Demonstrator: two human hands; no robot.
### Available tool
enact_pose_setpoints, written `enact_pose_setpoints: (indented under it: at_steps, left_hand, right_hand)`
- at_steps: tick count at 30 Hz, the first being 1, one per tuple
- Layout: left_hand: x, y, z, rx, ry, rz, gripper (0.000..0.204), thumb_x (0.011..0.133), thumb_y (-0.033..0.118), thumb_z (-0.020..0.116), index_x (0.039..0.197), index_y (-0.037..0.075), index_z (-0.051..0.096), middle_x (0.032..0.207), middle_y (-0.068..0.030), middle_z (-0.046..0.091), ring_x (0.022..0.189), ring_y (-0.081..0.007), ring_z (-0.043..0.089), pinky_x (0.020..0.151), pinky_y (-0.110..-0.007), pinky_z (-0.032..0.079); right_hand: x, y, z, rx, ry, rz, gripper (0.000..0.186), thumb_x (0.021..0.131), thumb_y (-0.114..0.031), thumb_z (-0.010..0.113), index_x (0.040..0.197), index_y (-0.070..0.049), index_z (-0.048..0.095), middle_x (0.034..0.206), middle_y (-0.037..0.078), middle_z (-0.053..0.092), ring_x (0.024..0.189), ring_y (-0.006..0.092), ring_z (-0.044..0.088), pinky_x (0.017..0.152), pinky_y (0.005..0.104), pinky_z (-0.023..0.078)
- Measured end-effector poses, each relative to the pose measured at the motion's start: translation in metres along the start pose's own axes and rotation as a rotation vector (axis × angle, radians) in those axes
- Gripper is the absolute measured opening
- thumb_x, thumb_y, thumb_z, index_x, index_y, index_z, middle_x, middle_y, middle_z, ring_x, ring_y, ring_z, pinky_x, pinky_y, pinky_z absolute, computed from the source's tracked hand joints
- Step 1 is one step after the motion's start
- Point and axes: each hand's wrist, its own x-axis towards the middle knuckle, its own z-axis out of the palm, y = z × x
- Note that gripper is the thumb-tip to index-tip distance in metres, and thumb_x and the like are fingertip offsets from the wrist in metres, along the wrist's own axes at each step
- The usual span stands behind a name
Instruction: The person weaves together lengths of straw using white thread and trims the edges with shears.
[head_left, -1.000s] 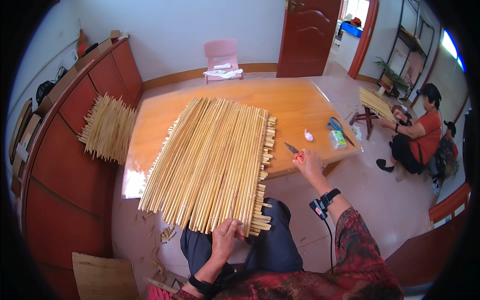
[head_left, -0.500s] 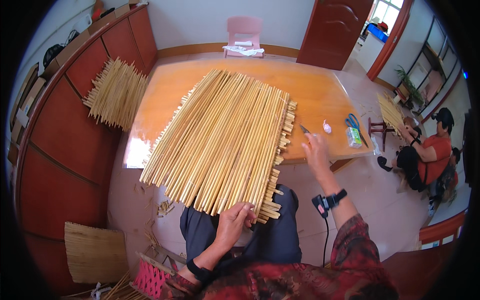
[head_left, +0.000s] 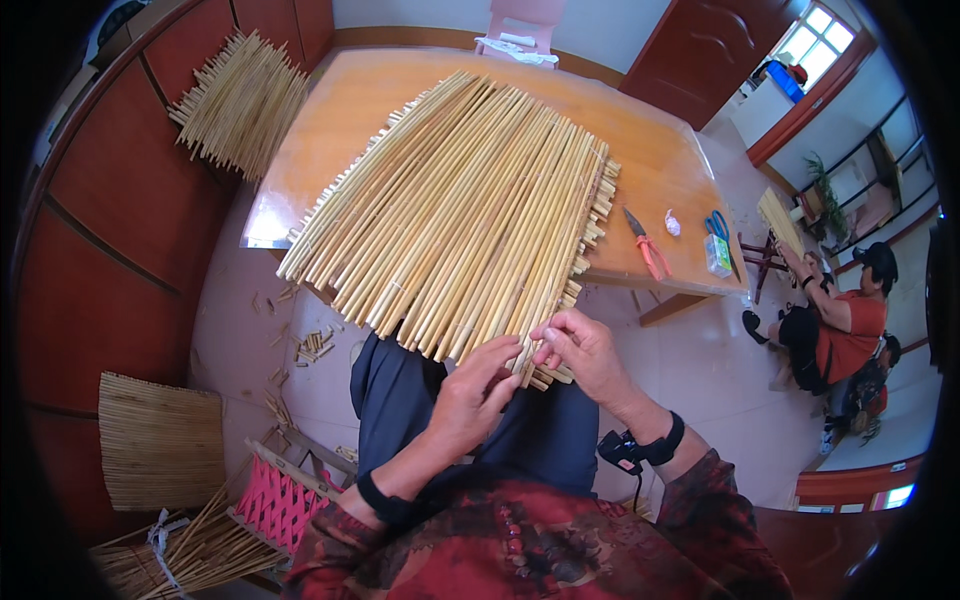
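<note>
- One woven reed mat (head_left: 460,210) lies in the centre of the frame, most of it on the orange wooden surface (head_left: 660,170), its near edge hanging off toward the person's lap.
- Two hands work at that near edge, lower centre: the left hand (head_left: 475,395) has its fingers curled onto the reed ends, and the right hand (head_left: 585,350) pinches a reed tip just beside it.
- One pair of orange-handled cutters (head_left: 645,245) lies on the surface right of the mat, with one small white lump (head_left: 672,222) and one pair of blue-handled scissors (head_left: 717,224) farther right.
- One loose bundle of reeds (head_left: 240,100) sits at upper left; one finished mat (head_left: 160,440) lies on the floor at lower left.
- One pink chair (head_left: 520,25) stands at the top edge.
- One other person in red (head_left: 850,320) sits at the right.
- Half a second earlier the right hand reached up by the cutters; now it is down at the mat's edge, meeting the left hand.
</note>
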Motion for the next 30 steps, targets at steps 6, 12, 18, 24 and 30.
enact_pose_setpoints:
  at_steps: [6,12,18,24,30]
  left_hand:
    - [-0.043,-0.045,-0.032,-0.295,-0.032,-0.428,0.013,0.09,0.012,0.052,0.091,0.0,0.059,0.087,-0.0042,0.06,0.075,-0.0097,0.06,0.062,-0.023,0.049]
    - [-0.039,-0.051,-0.033,-0.548,-0.181,-0.641,0.025,0.092,0.022,0.053,0.102,0.0,0.057,0.095,-0.0078,0.063,0.079,-0.0137,0.062,0.067,-0.026,0.05]
    - [-0.023,-0.054,-0.024,-0.659,-0.267,-0.724,0.034,0.092,0.023,0.052,0.113,-0.004,0.052,0.1,-0.0112,0.062,0.084,-0.0176,0.062,0.068,-0.028,0.052]
    - [-0.018,-0.061,-0.003,-0.844,-0.258,-0.754,0.034,0.091,0.02,0.054,0.112,-0.006,0.051,0.101,-0.0128,0.06,0.088,-0.0223,0.063,0.069,-0.03,0.054]
    - [-0.014,-0.059,0.006,-0.97,-0.087,-0.787,0.031,0.089,0.012,0.056,0.113,-0.006,0.051,0.102,-0.0145,0.059,0.091,-0.0265,0.063,0.071,-0.037,0.056]
  right_hand:
    - [0.003,0.005,-0.009,-0.611,-0.122,-0.364,0.007,0.084,-0.006,0.053,0.09,-0.004,0.056,0.081,0.01,0.059,0.073,0.0273,0.061,0.065,0.0333,0.05]
    - [-0.006,-0.015,-0.015,-0.885,-0.274,-0.323,0.015,0.077,-0.005,0.055,0.091,-0.007,0.058,0.086,0.012,0.053,0.081,0.0319,0.057,0.067,0.0398,0.048]
    - [-0.011,-0.025,-0.01,-1.033,-0.302,-0.309,0.016,0.076,-0.005,0.054,0.091,-0.008,0.059,0.085,0.012,0.051,0.082,0.0314,0.057,0.066,0.0393,0.048]
    - [-0.003,-0.026,-0.01,-0.918,-0.318,-0.329,0.013,0.074,-0.008,0.06,0.087,-0.009,0.06,0.084,0.012,0.051,0.076,0.0305,0.058,0.062,0.0398,0.048]
    - [0.009,-0.025,-0.008,-0.933,-0.35,-0.359,0.01,0.073,-0.011,0.061,0.083,-0.009,0.06,0.075,0.01,0.052,0.07,0.03,0.058,0.056,0.0385,0.047]
